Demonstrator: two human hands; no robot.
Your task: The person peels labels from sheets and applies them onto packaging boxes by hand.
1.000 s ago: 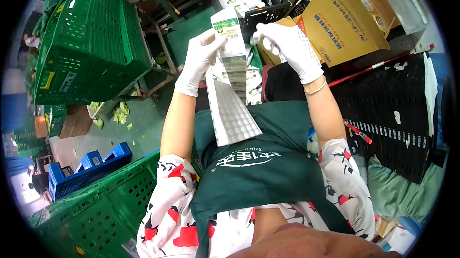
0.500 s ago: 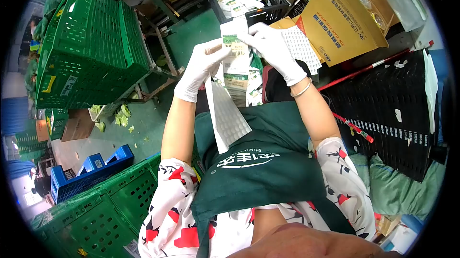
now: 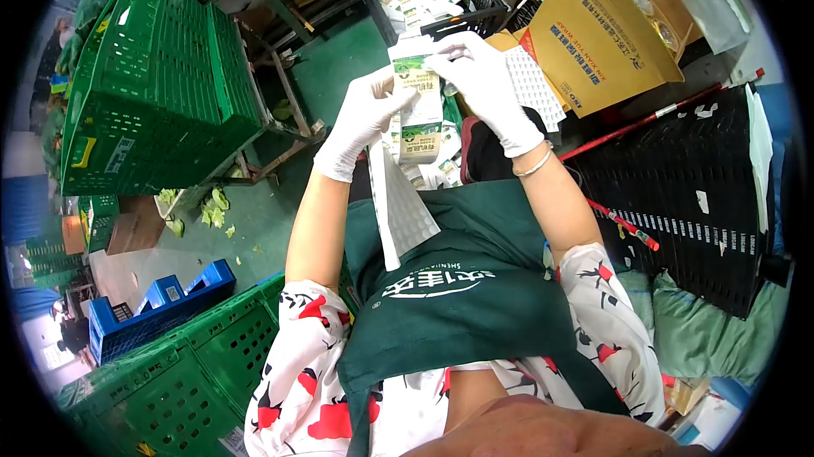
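My left hand [image 3: 366, 114], in a white glove, is closed on a green-and-white printed card [image 3: 415, 80], its thumb across the front. From the same hand hangs a white sheet with rows of round dots [image 3: 403, 211], which reaches down over the dark green apron [image 3: 466, 287]. My right hand [image 3: 476, 75], gloved too, pinches at the upper right edge of the card. Whether a small sticker sits between those fingertips I cannot make out. Just below the held card shows another printed card [image 3: 419, 143], with more cards around it at my lap.
A black crate [image 3: 487, 20] full of similar cards stands ahead. On the right are an open cardboard box [image 3: 593, 41], another dotted sheet [image 3: 534, 88], a red-and-white pole [image 3: 661, 114] and stacked black crates [image 3: 678, 194]. Green crates [image 3: 161, 92] rise on the left; leaves [image 3: 216, 207] litter the floor.
My left hand has shifted slightly right with the card and dotted sheet. My right hand's fingers have curled in closer at the card's edge. The printed card below shows more plainly.
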